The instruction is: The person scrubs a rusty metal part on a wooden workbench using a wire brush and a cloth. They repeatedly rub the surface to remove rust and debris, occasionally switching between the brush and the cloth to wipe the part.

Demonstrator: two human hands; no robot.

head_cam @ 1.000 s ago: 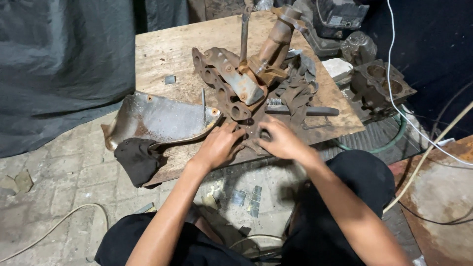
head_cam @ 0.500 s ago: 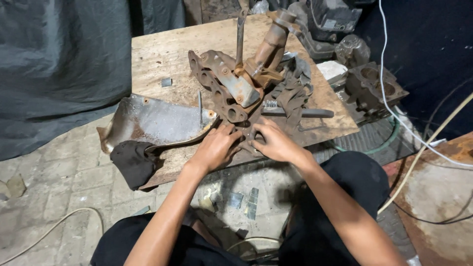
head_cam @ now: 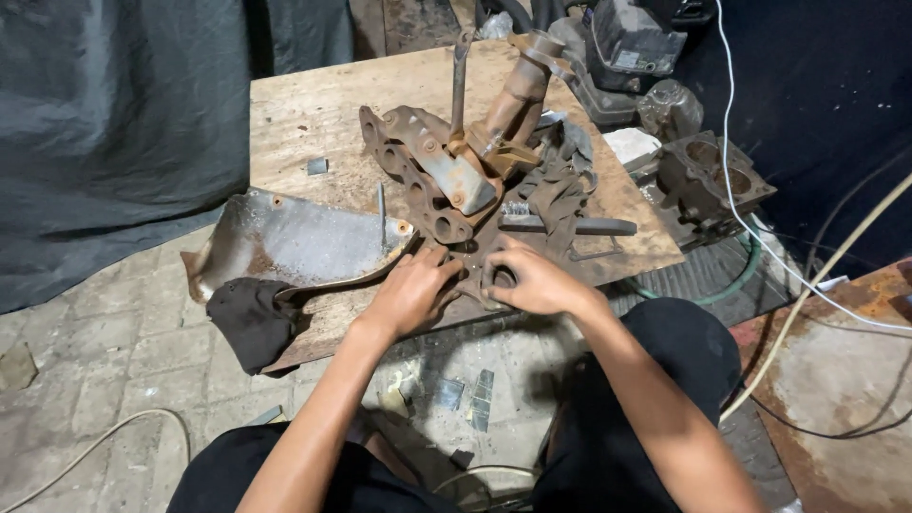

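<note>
A person looks down at a low wooden bench (head_cam: 313, 104) set over a brick floor (head_cam: 104, 332). Both bare hands rest at the bench's near edge on a dark, flat metal gasket (head_cam: 472, 269) with round holes. The left hand (head_cam: 410, 293) lies palm down on the gasket's left part, fingers (head_cam: 442, 266) spread apart and pressed flat. The right hand (head_cam: 532, 278) sits just beside it, fingers (head_cam: 494, 255) curled around the rim of one hole; whether they pinch it tightly cannot be told.

Just beyond the hands lies a rusty exhaust manifold (head_cam: 427, 180), its flange with a row of ports running diagonally and its pipe (head_cam: 518, 90) rising toward the far edge. A long wrench (head_cam: 457, 81) stands up from the manifold. To the right of it lie grey rags (head_cam: 560, 180) and a dark flat bar (head_cam: 570, 226). To the left, a curved metal heat shield (head_cam: 294, 237) overhangs the bench edge, with a black cloth (head_cam: 249, 318) touching its lower corner. Off the bench to the right sits an engine block (head_cam: 708, 176), crossed by a white cable (head_cam: 736, 204).
</note>
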